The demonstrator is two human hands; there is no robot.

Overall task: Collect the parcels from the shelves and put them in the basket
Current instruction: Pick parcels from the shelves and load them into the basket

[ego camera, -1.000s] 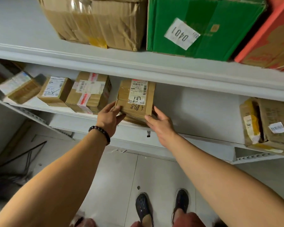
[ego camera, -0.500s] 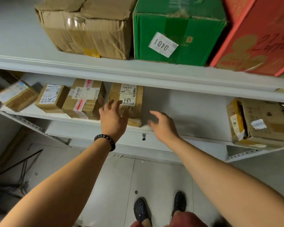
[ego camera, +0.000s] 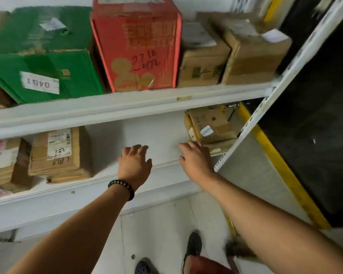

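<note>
A brown parcel (ego camera: 211, 125) with a small white label sits at the right end of the lower shelf (ego camera: 162, 135). My right hand (ego camera: 196, 158) hovers just in front of its lower left corner, fingers apart, holding nothing. My left hand (ego camera: 135, 165), with a black bead bracelet at the wrist, is over a bare stretch of the shelf, fingers spread and empty. A brown parcel marked 4898 (ego camera: 59, 153) stands on the shelf to the left of both hands. No basket is in view.
The upper shelf holds a green box (ego camera: 42, 62), a red box (ego camera: 139, 48) and two brown cartons (ego camera: 204, 60). More taped parcels (ego camera: 4, 163) sit at the far left. A white shelf upright (ego camera: 269, 103) and yellow edge (ego camera: 275, 161) rise on the right. My feet stand on grey floor tiles.
Both hands have let go of the 4898 parcel and moved right along the lower shelf. The view has swung right, and the right hand now nears the end parcel.
</note>
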